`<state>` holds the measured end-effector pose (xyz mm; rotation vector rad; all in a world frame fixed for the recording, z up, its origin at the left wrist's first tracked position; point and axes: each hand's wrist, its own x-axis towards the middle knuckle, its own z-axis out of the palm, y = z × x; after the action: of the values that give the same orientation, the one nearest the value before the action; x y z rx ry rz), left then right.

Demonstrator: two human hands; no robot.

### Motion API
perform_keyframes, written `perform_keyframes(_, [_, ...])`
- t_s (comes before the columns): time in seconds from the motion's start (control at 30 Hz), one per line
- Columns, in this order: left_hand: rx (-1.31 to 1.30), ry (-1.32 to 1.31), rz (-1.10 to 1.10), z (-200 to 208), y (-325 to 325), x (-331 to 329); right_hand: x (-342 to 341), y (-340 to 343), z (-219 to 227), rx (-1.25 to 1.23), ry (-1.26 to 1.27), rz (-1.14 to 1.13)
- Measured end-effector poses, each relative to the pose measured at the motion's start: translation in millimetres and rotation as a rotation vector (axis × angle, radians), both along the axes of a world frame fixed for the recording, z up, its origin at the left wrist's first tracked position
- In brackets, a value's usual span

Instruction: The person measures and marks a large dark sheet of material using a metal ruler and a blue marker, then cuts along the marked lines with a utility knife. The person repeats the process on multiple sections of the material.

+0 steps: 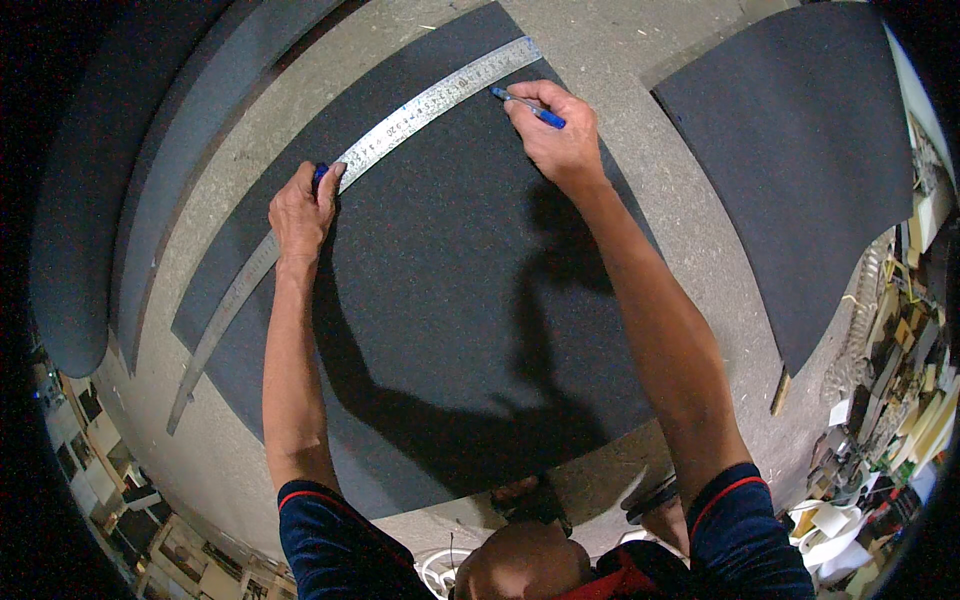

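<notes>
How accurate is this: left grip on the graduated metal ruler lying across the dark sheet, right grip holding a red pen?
One slip: the pen is blue, not red, as the head view shows. Otherwise, the left grip is on the graduated metal ruler lying across the dark sheet, and the right grip holds the pen.

The lit grey floor is rough and speckled; long dark slabs line the left side, and scraps (a jumble of pale and dark, flat and curled) crowd the right edge.
</notes>
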<state>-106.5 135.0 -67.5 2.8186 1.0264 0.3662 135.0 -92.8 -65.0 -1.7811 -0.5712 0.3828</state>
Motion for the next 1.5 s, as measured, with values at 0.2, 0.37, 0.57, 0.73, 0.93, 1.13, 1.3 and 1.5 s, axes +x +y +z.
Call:
perform_keyframes(0.2, [-0.007,-0.019,-0.003,3.5,-1.7,1.0,2.4,4.6,2.2,-0.064,-0.134,-0.001])
perform_keyframes(0.37, [0.015,-0.035,0.021,-3.0,-5.5,1.2,9.7,2.4,36.2,-0.245,-0.205,0.02])
perform_keyframes(0.57, [0.019,-0.028,0.004,0.2,-4.2,3.7,-25.7,-112.1,90.9,-0.063,-0.171,-0.088])
perform_keyframes(0.73, [-0.024,-0.038,-0.015,26.0,-15.9,-2.9,-91.3,-228.4,73.6,-0.161,0.133,-0.141])
perform_keyframes(0.93, [-0.108,0.126,-0.141,56.4,-128.2,-59.0,-162.1,-341.4,51.7,0.027,0.477,-0.417])
perform_keyframes(1.13, [-0.237,0.17,-0.152,66.7,-214.2,-101.6,-180.7,-349.3,49.6,0.017,0.468,-0.465])
perform_keyframes(1.3, [-0.303,0.196,-0.128,63.6,-248.6,-114.9,-184.2,-349.1,41.4,0.046,0.401,-0.447])
perform_keyframes(1.5, [-0.403,0.146,-0.134,37.9,-311.4,-137.5,-180.7,-350.0,39.7,-0.015,0.399,-0.452])
